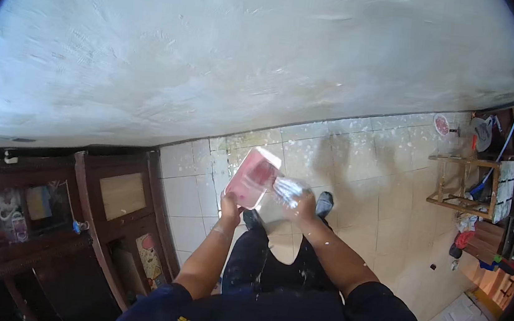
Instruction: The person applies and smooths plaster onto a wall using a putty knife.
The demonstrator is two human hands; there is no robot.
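Observation:
My left hand (pixel 230 210) grips the lower end of a pink plastic tray (pixel 245 182) with a pale rim, held tilted above the floor between me and the wall (pixel 269 43). My right hand (pixel 300 204) is closed on a white-smeared brush (pixel 285 190), blurred by motion, whose tip is at the tray's right side. The wall has an uneven whitish coat, and white spatters mark the tiles (pixel 346 146) along its base.
A dark wooden cabinet (pixel 106 227) stands on the left. At the right are a wooden stool (pixel 470 161) lying on its side, a small pink round item (pixel 441 124), a blue hose (pixel 500 145) and piled clutter (pixel 477 239). My feet (pixel 324 202) are on the tiled floor.

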